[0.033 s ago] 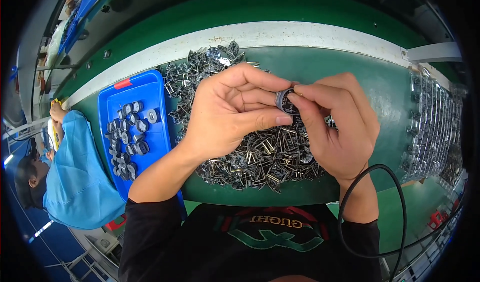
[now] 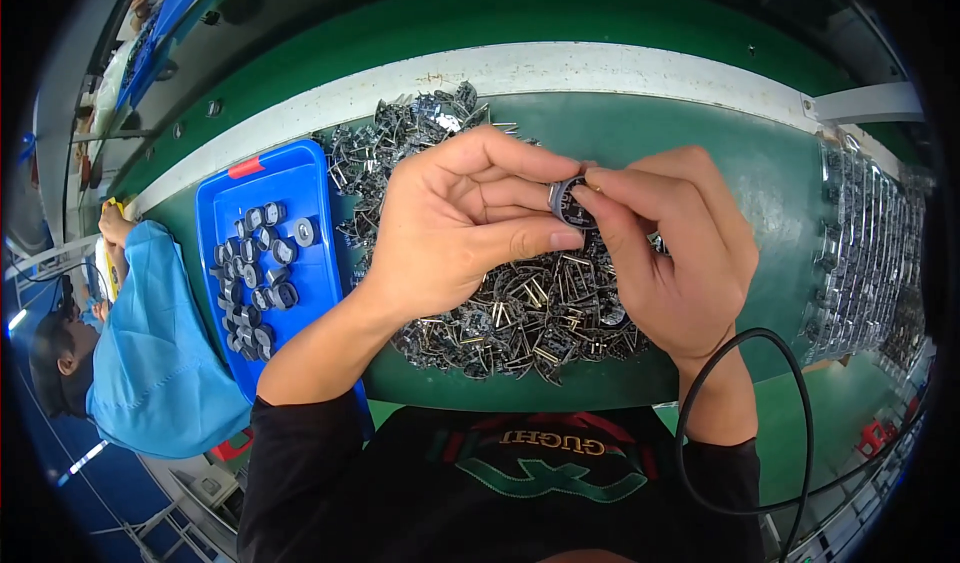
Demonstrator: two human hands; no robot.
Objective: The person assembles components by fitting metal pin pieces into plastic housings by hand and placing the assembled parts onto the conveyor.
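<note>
"What are the two hands doing?"

"The left hand (image 2: pixel 440 225) pinches a round grey piece (image 2: pixel 570 213) between its thumb and fingers. The right hand (image 2: pixel 692 253) pinches the right edge of it with thumb and pointing finger. So the piece is up between both hands, above a big pile of loose dark parts (image 2: pixel 530 313)."

"How do you do that bit well?"

"I think the left hand should hold tight so the piece can't spin. The right one should push softly and straight, or something thin might bend. There's something dark inside, but the fingers hide some of it."

"Any boxes?"

"Yes! Left of the pile is a blue tray (image 2: pixel 310 185). Lots of little grey rounds (image 2: pixel 284 251) are in it, some flat, some on their sides."

"And farther off?"

"Way over on the right are clear plastic trays (image 2: pixel 862 253), close together. I can't tell what's in them."
</note>
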